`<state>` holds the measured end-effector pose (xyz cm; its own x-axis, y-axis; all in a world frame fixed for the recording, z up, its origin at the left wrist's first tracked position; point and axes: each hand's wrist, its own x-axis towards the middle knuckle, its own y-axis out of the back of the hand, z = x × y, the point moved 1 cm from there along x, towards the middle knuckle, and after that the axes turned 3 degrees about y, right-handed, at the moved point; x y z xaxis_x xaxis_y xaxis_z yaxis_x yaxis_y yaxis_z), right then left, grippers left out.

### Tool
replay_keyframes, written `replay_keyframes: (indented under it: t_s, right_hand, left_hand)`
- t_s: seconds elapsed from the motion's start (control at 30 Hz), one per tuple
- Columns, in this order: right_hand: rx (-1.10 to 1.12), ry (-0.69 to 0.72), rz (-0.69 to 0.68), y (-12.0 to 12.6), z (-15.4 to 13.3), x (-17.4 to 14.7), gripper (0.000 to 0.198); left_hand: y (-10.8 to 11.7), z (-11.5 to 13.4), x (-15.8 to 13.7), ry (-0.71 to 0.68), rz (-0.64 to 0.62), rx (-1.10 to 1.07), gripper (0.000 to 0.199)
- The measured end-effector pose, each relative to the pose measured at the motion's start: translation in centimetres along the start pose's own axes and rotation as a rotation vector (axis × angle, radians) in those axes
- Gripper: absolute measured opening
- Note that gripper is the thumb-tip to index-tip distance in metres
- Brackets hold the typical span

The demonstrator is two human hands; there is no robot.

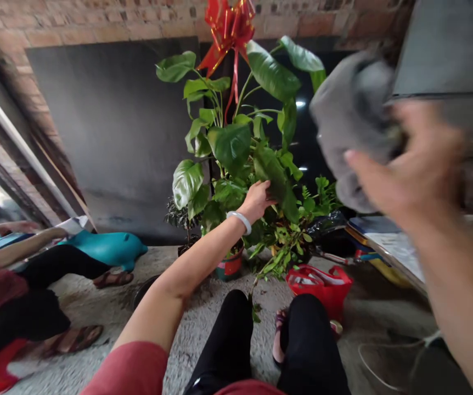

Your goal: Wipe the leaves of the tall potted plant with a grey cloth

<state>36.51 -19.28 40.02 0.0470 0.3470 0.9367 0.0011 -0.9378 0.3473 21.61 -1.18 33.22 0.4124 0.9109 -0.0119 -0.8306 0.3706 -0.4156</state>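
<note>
My left hand, with a pale bangle at the wrist, reaches forward and grips the edge of a large green leaf. The leaf belongs to a tall potted plant topped by a red ribbon bow. Its red and green pot stands on the floor, partly behind my forearm. Raised on the right, my right hand is smeared by motion and holds a grey cloth, apart from the leaves. Some of its fingers are hidden behind the cloth.
A red bag stands on the concrete floor near my knees. At right is a table with a cable below. Lower plants crowd the pot. To the left, another person's sandalled foot is beside a teal inflated-looking object.
</note>
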Motion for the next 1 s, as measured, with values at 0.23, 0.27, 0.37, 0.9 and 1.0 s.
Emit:
replay_keyframes:
  t_s: [0.23, 0.27, 0.37, 0.9, 1.0]
  right_hand:
    - [-0.037, 0.288, -0.078, -0.9, -3.6, -2.4, 0.047]
    - [-0.017, 0.292, 0.002, -0.1, -3.9, -1.8, 0.047]
    - [0.016, 0.274, 0.213, 0.2, -5.4, 1.2, 0.051]
    - [-0.133, -0.026, 0.019, -4.6, -4.4, 4.7, 0.062]
    - [-0.160, -0.018, -0.413, -7.5, -5.3, 2.5, 0.056]
  left_hand:
    - [5.5, -0.2, -0.1, 0.103, 0.068, -0.061, 0.010]
    - [5.8, -0.2, -0.2, 0.108, 0.060, -0.068, 0.010]
    - [5.6, -0.1, -0.6, 0.107, 0.035, -0.105, 0.006]
    - [5.0, -0.4, -1.1, 0.083, -0.004, -0.130, 0.003]
    - [5.1, -0.4, -1.2, 0.047, -0.037, -0.110, 0.007]
